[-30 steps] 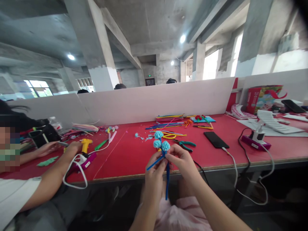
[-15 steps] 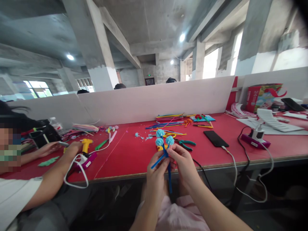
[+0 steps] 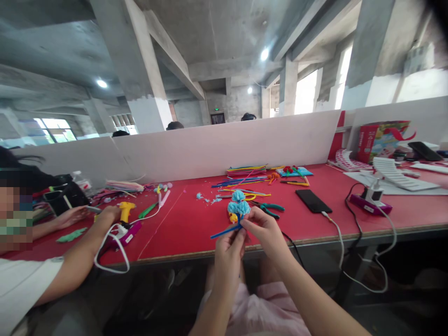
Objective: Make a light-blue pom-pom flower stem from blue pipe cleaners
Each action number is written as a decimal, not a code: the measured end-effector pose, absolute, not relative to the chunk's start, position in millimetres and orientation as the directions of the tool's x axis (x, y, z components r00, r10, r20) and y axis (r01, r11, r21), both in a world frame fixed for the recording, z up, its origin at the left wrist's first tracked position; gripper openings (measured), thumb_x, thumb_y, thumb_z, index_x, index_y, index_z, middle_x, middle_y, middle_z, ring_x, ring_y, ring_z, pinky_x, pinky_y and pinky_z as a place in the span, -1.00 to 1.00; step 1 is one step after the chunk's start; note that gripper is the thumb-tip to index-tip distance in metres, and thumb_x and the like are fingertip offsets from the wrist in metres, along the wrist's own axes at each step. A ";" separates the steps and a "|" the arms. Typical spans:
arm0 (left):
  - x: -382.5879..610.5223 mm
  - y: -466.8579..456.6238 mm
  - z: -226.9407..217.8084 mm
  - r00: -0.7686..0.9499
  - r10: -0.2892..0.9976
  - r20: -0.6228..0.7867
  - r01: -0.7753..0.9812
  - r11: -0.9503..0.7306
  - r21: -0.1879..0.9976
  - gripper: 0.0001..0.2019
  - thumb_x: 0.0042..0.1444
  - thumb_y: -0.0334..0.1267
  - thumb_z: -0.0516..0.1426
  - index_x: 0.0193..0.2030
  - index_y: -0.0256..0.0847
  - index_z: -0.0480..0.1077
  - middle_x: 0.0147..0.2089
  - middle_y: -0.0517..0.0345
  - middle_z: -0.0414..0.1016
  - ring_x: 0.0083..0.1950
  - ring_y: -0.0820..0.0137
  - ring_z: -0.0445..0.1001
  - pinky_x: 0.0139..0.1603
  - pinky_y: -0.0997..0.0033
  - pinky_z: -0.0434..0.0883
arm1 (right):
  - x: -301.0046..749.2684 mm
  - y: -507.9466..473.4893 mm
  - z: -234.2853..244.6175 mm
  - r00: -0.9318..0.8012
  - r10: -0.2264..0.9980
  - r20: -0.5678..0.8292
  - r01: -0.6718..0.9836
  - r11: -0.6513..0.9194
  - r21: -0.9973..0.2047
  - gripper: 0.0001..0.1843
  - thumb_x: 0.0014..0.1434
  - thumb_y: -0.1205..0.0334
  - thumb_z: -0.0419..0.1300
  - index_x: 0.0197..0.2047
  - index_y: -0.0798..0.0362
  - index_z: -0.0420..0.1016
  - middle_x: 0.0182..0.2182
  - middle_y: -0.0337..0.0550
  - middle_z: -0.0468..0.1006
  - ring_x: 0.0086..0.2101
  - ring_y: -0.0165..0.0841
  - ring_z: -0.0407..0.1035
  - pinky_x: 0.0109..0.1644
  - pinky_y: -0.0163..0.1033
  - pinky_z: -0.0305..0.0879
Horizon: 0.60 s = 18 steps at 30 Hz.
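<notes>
A small pipe-cleaner flower (image 3: 239, 205) with light blue fluffy heads and dark blue stems is held up over the table's front edge. My left hand (image 3: 229, 249) pinches its stems from below. On the other side, my right hand (image 3: 261, 228) has thumb and fingers closed at the stems just under the blooms. One dark blue pipe cleaner (image 3: 224, 232) sticks out to the left of the fingers. Behind the flower, partly hidden, lies a yellow object (image 3: 232, 217). Teal-handled pliers (image 3: 269, 209) lie just beyond my right hand.
Bundles of pipe cleaners (image 3: 241, 181) and blue fluff scraps (image 3: 210, 199) lie farther back. A phone (image 3: 313, 200) and a purple power strip (image 3: 371, 205) with cables are at right. At left, a co-worker's arm (image 3: 80, 252) rests near a yellow glue gun (image 3: 126, 211).
The flower has turned and its heads now sit closer together. The loose blue stem has swung further out to the left. Both hands keep their hold at nearly the same place.
</notes>
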State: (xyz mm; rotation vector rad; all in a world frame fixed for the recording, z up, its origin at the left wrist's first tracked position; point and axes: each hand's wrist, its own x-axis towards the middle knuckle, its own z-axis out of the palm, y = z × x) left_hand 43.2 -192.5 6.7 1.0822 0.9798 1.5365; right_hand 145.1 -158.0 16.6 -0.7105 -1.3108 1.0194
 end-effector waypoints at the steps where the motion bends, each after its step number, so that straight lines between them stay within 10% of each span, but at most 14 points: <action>1: 42.8 -192.9 6.5 -0.123 0.978 0.170 -0.260 -0.197 0.946 -0.70 -0.04 -0.10 0.22 -0.56 -0.31 0.35 -0.66 0.31 0.19 -0.65 0.64 0.05 -0.66 0.60 -0.03 | 144.4 -159.7 17.2 -0.071 0.910 0.409 -0.241 0.382 -0.892 -0.86 -0.03 0.22 0.25 -0.50 0.04 0.36 -0.54 -0.31 0.34 -0.53 -0.44 0.26 -0.44 -0.33 0.25; 18: 46.6 -204.2 7.0 -0.148 0.969 0.198 -0.378 -0.240 0.894 -0.77 0.04 -0.20 0.17 -0.54 -0.30 0.39 -0.55 0.15 0.43 -0.60 0.55 0.32 -0.63 0.59 0.17 | 130.5 -171.8 10.2 -0.360 0.912 0.197 -0.669 -0.105 -0.736 -0.81 0.00 0.19 0.26 -0.43 0.05 0.32 -0.80 -0.48 0.19 -0.82 -0.54 0.05 -0.78 -0.40 0.21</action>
